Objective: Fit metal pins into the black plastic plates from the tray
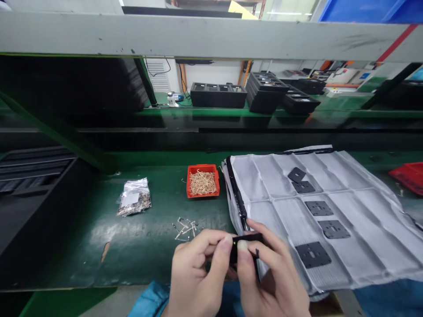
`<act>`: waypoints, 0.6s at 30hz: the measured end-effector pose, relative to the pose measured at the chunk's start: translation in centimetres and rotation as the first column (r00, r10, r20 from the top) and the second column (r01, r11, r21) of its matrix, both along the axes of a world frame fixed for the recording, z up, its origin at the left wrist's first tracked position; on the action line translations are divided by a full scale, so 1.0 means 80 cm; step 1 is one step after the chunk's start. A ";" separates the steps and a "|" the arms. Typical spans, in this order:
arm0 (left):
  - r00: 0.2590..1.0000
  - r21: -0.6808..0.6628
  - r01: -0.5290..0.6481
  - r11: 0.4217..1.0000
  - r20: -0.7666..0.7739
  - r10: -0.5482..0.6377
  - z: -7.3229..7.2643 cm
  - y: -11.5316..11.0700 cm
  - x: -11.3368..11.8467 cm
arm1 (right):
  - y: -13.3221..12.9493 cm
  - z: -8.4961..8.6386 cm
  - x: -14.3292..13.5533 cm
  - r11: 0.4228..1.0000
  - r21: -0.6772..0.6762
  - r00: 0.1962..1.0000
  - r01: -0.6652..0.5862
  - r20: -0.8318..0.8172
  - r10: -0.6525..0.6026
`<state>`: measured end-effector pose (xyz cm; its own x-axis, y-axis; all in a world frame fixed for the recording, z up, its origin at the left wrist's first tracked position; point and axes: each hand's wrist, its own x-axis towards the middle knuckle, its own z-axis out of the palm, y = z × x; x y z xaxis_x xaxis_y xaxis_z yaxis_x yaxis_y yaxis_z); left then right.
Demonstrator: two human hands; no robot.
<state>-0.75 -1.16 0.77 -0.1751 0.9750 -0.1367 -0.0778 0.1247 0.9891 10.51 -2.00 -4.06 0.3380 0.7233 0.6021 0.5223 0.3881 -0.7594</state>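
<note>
Both of my hands meet at the front edge of the bench, closed on one small black part [249,238]. My left hand [205,268] pinches its left end between thumb and fingers. On the right side of the part, my right hand [269,268] grips with thumb and fingers. A small pile of thin metal pieces [187,229] lies on the green bench just beyond my left hand. Several flat black plates [313,254] rest on a white padded sheet [280,220] to the right.
A red bin [203,193] of small tan pieces stands behind the pile. A clear bag [135,198] of small parts lies left. Black crates [29,202] fill the left side. Another red bin [410,176] is at far right. A grey beam [198,37] crosses overhead.
</note>
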 end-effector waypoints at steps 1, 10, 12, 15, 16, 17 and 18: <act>1.000 -0.003 -0.019 1.000 0.001 0.019 0.001 0.000 -0.001 | 0.001 -0.001 0.008 1.000 0.009 0.999 -0.011 0.032 0.011; 0.983 -0.099 0.066 0.993 0.177 -0.048 0.010 0.005 -0.008 | 0.005 0.008 0.039 0.959 -0.092 0.932 -0.268 -0.279 0.233; 0.983 -0.081 0.055 0.995 0.180 -0.039 0.011 0.005 -0.008 | 0.004 0.010 0.034 0.959 -0.055 0.917 -0.277 -0.313 0.247; 0.983 -0.066 0.074 0.995 0.173 -0.062 0.012 0.003 -0.010 | 0.001 0.014 0.025 0.959 -0.034 0.906 -0.281 -0.340 0.253; 0.981 -0.069 0.092 0.993 0.176 -0.078 0.012 0.001 -0.010 | 0.000 0.015 0.022 0.961 -0.031 0.902 -0.276 -0.353 0.248; 0.979 -0.074 0.107 0.992 0.184 -0.092 0.012 0.000 -0.010 | -0.001 0.016 0.019 0.963 -0.023 0.899 -0.268 -0.365 0.242; 0.976 -0.077 0.115 0.990 0.195 -0.098 0.012 -0.002 -0.010 | -0.002 0.018 0.016 0.965 -0.014 0.898 -0.262 -0.371 0.238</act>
